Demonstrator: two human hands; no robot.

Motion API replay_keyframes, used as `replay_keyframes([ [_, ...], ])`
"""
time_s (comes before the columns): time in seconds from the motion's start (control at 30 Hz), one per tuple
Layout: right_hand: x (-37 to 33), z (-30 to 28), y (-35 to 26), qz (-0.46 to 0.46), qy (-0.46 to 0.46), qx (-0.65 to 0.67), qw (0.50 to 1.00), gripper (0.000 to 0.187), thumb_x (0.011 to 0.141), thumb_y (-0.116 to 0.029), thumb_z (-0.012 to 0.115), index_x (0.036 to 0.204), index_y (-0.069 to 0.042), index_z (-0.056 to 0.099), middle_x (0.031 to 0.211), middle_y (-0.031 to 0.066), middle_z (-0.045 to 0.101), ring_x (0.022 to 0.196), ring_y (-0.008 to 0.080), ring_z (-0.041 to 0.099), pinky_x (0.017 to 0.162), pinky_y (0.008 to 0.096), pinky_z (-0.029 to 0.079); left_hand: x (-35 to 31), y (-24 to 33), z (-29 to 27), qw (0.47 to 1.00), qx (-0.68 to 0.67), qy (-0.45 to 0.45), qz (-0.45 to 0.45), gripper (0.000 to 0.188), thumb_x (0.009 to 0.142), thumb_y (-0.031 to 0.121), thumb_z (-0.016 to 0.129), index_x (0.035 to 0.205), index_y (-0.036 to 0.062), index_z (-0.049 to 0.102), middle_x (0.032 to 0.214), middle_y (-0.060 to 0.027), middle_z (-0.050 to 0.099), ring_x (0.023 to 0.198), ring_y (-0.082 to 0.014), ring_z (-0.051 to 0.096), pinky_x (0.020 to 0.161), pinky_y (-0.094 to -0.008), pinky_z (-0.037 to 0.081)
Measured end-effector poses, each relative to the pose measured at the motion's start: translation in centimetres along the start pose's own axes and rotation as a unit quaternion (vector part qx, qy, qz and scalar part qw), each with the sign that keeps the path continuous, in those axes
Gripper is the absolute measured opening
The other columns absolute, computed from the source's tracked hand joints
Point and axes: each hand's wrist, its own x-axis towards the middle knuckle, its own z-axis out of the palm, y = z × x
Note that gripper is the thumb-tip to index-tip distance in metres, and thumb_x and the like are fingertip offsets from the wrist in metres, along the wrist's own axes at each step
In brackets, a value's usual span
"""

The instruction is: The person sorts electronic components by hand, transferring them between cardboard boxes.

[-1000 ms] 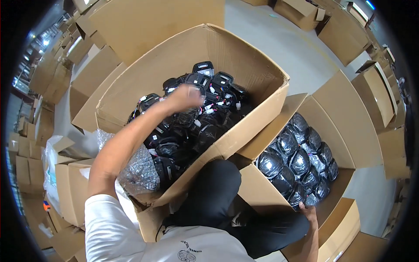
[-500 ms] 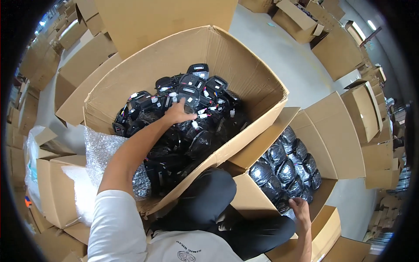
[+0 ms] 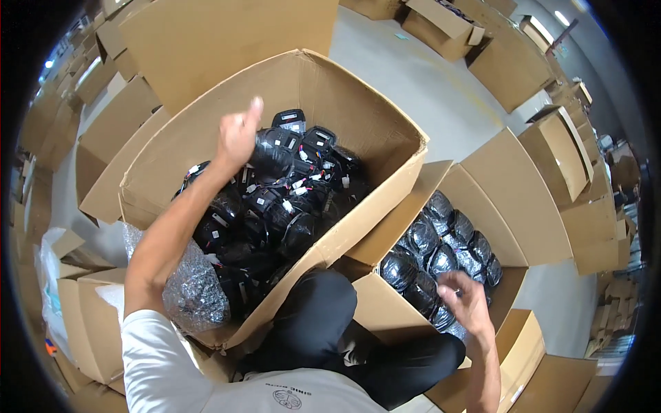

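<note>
Black plastic devices with white connectors and thin wires point(image 3: 275, 199) are heaped in a large cardboard box point(image 3: 365, 96) in front of me. Over the far left of this heap is my left hand point(image 3: 237, 136), thumb raised and fingers curled. It grips a black device in shiny clear wrap point(image 3: 268, 155), whose far side the hand partly hides. To the right, a smaller cardboard box point(image 3: 492, 179) contains rounded black bundles in clear wrap point(image 3: 441, 258). My right hand point(image 3: 465, 299) hovers over its near side, slightly blurred, fingers bent and apart from the thumb, with nothing visible between them.
Bubble wrap point(image 3: 196, 289) hangs over the large box's near left corner. My bent legs point(image 3: 303, 310) are between the boxes and me. An open carton point(image 3: 89, 323) stands at left, another point(image 3: 520, 365) at lower right. More cartons point(image 3: 516, 72) stand across the grey floor point(image 3: 406, 76).
My left hand has risen from the heap and moved left and away, with a wrapped device in it. The right hand has moved farther over the smaller box. The whole view has shifted slightly.
</note>
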Motion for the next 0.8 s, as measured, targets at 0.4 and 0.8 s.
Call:
replay_keyframes([
  [0.4, 3.1, -1.0, -10.3, -0.194, 0.225, 0.059, 0.953, 0.061, 0.081, -0.021, 0.082, 0.128, 0.006, 0.053, 0.111, 0.0204, 0.067, 0.101, 0.0295, 0.068, 0.089, 0.0402, 0.054, -4.6, 15.5, 9.7, 0.879, -0.330, -0.317, -0.134, 0.046, 0.101, 0.050, 0.053, 0.090, 0.0062, 0.060, 0.076, -0.0020, 0.056, 0.069, -0.0118, 0.057, 0.072, -0.0270, 0.053],
  [0.8, -10.5, -8.4, 23.3, 0.317, 0.156, 0.117, 0.928, 0.073, 0.080, -0.023, 0.084, 0.134, 0.011, 0.050, 0.115, 0.0202, 0.068, 0.103, 0.0262, 0.067, 0.094, 0.0369, 0.053, -14.5, 0.4, 6.5, 0.819, -0.084, -0.436, -0.365, 0.024, 0.093, 0.015, 0.065, 0.112, -0.0001, 0.068, 0.099, -0.0014, 0.069, 0.087, -0.0114, 0.060, 0.079, -0.0288, 0.050],
])
